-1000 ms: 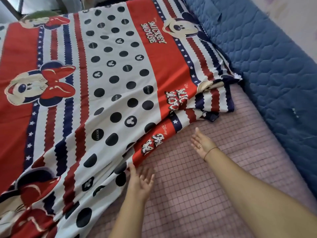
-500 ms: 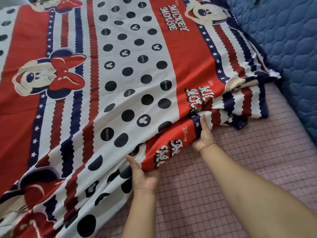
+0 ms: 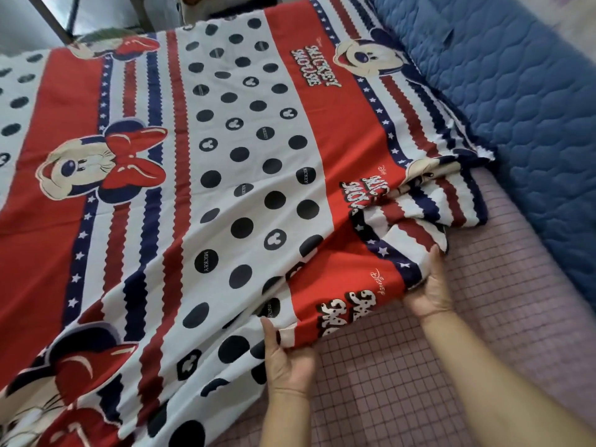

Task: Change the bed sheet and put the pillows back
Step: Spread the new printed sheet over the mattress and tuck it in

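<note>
Left hand point(image 3: 288, 359): being closed on the bed sheet point(image 3: 225, 175) hem, thumb on top.
Right hand point(image 3: 430, 290): being clamped on the folded striped edge.
Reason: folded edge is probably being gripped for pulling across the bare pink mattress point(image 3: 451, 333).
Sheet: being spread, red, dotted, cartoon-printed, bunched near the blue quilt point(image 3: 516, 108).

Setting: home bedroom. Evidence: bed with a pink checked mattress cover point(image 3: 483, 333) exposed; cartoon-print bed sheet point(image 3: 193, 188) in red, white and navy, with dots and stripes, spread over most of it; blue quilted padding point(image 3: 516, 108) along the right side; pale wall point(image 3: 577, 24) beyond.
</note>
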`<state>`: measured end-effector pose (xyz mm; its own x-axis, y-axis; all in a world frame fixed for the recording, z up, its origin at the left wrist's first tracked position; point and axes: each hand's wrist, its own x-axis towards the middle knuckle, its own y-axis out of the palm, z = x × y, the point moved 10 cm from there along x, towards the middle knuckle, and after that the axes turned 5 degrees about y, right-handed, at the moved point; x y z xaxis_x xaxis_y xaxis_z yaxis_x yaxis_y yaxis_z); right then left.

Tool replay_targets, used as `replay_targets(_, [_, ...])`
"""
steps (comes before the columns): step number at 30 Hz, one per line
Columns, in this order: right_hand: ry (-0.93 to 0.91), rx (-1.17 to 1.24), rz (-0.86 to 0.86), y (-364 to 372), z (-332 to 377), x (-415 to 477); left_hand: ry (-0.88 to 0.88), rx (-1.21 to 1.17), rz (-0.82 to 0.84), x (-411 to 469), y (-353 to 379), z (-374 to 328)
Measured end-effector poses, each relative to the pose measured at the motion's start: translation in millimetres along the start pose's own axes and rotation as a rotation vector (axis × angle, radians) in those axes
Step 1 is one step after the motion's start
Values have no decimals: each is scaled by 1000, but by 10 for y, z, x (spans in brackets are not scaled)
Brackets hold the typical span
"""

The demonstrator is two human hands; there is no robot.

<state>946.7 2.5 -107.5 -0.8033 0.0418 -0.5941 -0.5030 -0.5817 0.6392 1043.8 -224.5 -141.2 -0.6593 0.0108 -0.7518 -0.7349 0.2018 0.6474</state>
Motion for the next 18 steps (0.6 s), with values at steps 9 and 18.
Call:
replay_targets(9, [-80, 68, -254, -1228, 404, -1224, -224, 103, -119, -799, -335, 810])
replay_targets(18, [-52, 105, -334, -1985, 547, -2135, -279, 194, -173, -1674, -878, 1521])
